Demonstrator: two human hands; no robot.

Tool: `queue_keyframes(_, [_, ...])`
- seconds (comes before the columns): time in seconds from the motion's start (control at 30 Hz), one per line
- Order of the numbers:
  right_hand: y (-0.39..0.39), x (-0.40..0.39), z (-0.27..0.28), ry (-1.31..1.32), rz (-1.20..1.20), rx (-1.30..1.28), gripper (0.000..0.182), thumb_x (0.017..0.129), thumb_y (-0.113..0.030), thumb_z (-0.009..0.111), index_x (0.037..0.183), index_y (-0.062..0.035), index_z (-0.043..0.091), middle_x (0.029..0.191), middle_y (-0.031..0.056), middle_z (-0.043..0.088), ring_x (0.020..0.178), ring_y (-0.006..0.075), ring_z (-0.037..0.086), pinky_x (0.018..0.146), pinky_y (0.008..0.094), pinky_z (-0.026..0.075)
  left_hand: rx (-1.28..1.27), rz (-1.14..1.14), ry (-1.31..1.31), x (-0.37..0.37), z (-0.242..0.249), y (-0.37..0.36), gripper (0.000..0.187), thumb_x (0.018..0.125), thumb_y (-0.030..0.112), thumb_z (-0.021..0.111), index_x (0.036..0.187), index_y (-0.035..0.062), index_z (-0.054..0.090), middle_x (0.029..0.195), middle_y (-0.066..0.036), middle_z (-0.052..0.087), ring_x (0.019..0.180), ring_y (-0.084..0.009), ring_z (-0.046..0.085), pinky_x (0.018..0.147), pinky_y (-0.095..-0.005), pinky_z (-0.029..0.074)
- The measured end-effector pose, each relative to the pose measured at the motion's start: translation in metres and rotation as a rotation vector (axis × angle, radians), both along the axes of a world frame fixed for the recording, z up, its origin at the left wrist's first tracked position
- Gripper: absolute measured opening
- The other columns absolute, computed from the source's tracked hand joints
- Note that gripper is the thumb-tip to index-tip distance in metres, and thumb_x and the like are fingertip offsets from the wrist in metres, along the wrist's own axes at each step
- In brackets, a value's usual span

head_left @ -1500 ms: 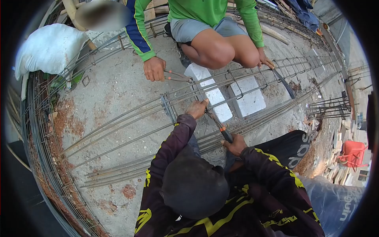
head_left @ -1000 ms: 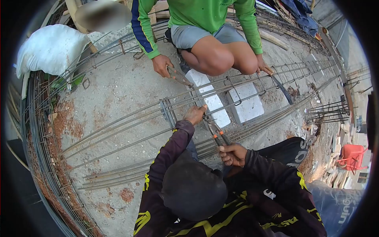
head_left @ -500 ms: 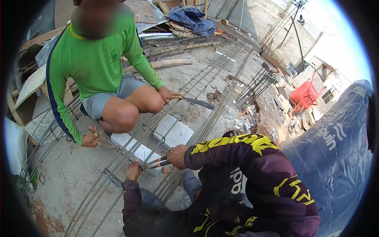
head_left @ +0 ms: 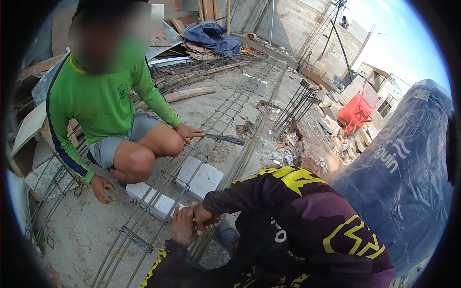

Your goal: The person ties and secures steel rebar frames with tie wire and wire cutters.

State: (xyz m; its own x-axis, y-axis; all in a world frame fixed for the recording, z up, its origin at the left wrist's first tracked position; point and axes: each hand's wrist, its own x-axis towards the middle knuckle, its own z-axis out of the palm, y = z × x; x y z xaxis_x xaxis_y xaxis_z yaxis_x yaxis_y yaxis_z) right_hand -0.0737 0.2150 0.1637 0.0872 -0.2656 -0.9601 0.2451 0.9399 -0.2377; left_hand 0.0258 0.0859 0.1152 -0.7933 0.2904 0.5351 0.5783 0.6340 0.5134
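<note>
My left hand point(head_left: 183, 227) and my right hand point(head_left: 205, 216) meet low in the middle, just right of the rebar cage point(head_left: 162, 229). The left one is upright with its fingers stretched and touching the right. Curled fingers form the right hand, and whatever they hold is hidden; the pincers do not show. White blocks point(head_left: 200, 176) lie under the cage bars. Across the cage squats a person in green point(head_left: 103, 98), gripping a bundle of thin wire point(head_left: 223, 139) in one hand and a thin metal tool point(head_left: 119, 195) in the other.
Long loose bars point(head_left: 249, 152) run beside the cage. Upright rebar point(head_left: 297, 109) stands near rubble. A red wheelbarrow point(head_left: 356, 113) is further off, and a large plastic-wrapped blue tank point(head_left: 398, 177) occupies the right. Scrap boards and a blue tarp point(head_left: 211, 38) lie behind.
My hands have come away from the cage bars and together, and the orange-handled pincers have gone from sight. The person's tool hand has dropped slightly. The view has shifted right.
</note>
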Motion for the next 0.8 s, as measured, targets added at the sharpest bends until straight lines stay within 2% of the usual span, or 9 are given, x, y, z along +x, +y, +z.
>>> queue_keyframes(0.13, [-0.005, -0.006, 0.007, 0.135, 0.165, 0.113, 0.025, 0.081, -0.023, 0.071, 0.089, -0.0016, 0.061, 0.068, 0.0083, 0.059, 0.061, 0.0217, 0.062, 0.054, 0.0390, 0.054, 0.057, 0.081, -0.012, -0.020, -0.040, 0.009, 0.067, 0.059, 0.017, 0.071, 0.121, 0.0018, 0.050, 0.086, -0.012, 0.057, 0.078, -0.0293, 0.058, 0.071, -0.0383, 0.047])
queue_keyframes(0.2, [-0.011, 0.008, 0.051, 0.839, 0.752, -0.232, 0.041, 0.076, -0.029, 0.072, 0.096, 0.0051, 0.060, 0.092, 0.0216, 0.067, 0.088, 0.0337, 0.067, 0.078, 0.0516, 0.051, 0.135, 0.073, -0.065, -0.022, -0.036, 0.007, 0.055, 0.063, 0.013, 0.069, 0.113, 0.0022, 0.050, 0.092, -0.013, 0.059, 0.086, -0.0310, 0.060, 0.076, -0.0391, 0.048])
queue_keyframes(0.23, [-0.016, 0.026, 0.059, 1.126, 0.801, 0.012, 0.045, 0.073, -0.030, 0.072, 0.097, 0.0041, 0.059, 0.094, 0.0192, 0.065, 0.090, 0.0321, 0.065, 0.079, 0.0475, 0.050, 0.157, 0.057, -0.094, -0.027, -0.034, 0.004, 0.051, 0.063, 0.011, 0.069, 0.111, 0.0024, 0.050, 0.093, -0.014, 0.060, 0.090, -0.0317, 0.061, 0.077, -0.0402, 0.049])
queue_keyframes(0.3, [-0.006, 0.043, 0.065, 1.675, 1.237, -0.165, 0.023, 0.080, -0.017, 0.058, 0.095, 0.0010, 0.057, 0.094, 0.0144, 0.060, 0.089, 0.0256, 0.060, 0.074, 0.0358, 0.046, 0.205, 0.081, -0.231, -0.035, -0.027, -0.001, 0.042, 0.062, 0.008, 0.070, 0.100, 0.0032, 0.052, 0.088, -0.016, 0.060, 0.085, -0.0342, 0.062, 0.075, -0.0422, 0.050])
queue_keyframes(0.4, [0.004, 0.036, 0.042, 1.718, 1.319, -0.193, 0.019, 0.082, -0.013, 0.052, 0.094, 0.0008, 0.057, 0.090, 0.0148, 0.062, 0.084, 0.0260, 0.063, 0.070, 0.0374, 0.049, 0.108, -0.001, -0.346, -0.037, -0.025, -0.004, 0.044, 0.063, 0.007, 0.068, 0.104, 0.0017, 0.054, 0.083, -0.017, 0.060, 0.081, -0.0358, 0.062, 0.073, -0.0423, 0.051])
queue_keyframes(0.5, [-0.003, 0.017, 0.040, 1.515, 1.298, -0.038, 0.020, 0.083, -0.014, 0.052, 0.095, 0.0008, 0.058, 0.085, 0.0142, 0.064, 0.076, 0.0263, 0.065, 0.065, 0.0390, 0.051, 0.282, 0.027, -0.394, -0.040, -0.035, 0.002, 0.061, 0.065, 0.007, 0.068, 0.123, 0.0019, 0.048, 0.090, -0.015, 0.059, 0.087, -0.0346, 0.060, 0.082, -0.0405, 0.048])
queue_keyframes(0.6, [-0.026, 0.007, 0.052, 1.250, 1.229, 0.124, 0.023, 0.083, -0.022, 0.056, 0.091, -0.0005, 0.061, 0.084, 0.0153, 0.067, 0.070, 0.0235, 0.067, 0.062, 0.0378, 0.053, 0.118, 0.448, -0.097, -0.017, -0.018, 0.011, 0.079, 0.068, 0.008, 0.067, 0.140, 0.0048, 0.034, 0.102, -0.013, 0.056, 0.095, -0.0326, 0.055, 0.095, -0.0413, 0.041])
queue_keyframes(0.7, [-0.008, -0.020, 0.022, 1.048, 1.250, -0.382, 0.026, 0.081, -0.025, 0.065, 0.083, 0.0007, 0.062, 0.074, 0.0133, 0.066, 0.060, 0.0198, 0.065, 0.050, 0.0334, 0.050, 0.024, 0.410, -0.101, 0.001, -0.016, 0.026, 0.086, 0.070, 0.018, 0.069, 0.143, 0.0052, 0.027, 0.106, -0.011, 0.052, 0.097, -0.0278, 0.051, 0.095, -0.0401, 0.037])
queue_keyframes(0.8, [-0.014, -0.013, 0.038, 0.312, 0.303, 0.213, 0.025, 0.075, -0.023, 0.073, 0.078, -0.0008, 0.062, 0.063, 0.0112, 0.062, 0.049, 0.0197, 0.060, 0.040, 0.0333, 0.045, -0.100, 0.327, -0.138, -0.002, -0.017, 0.026, 0.080, 0.072, 0.030, 0.067, 0.139, 0.0027, 0.033, 0.101, -0.009, 0.053, 0.096, -0.0243, 0.053, 0.088, -0.0356, 0.040])
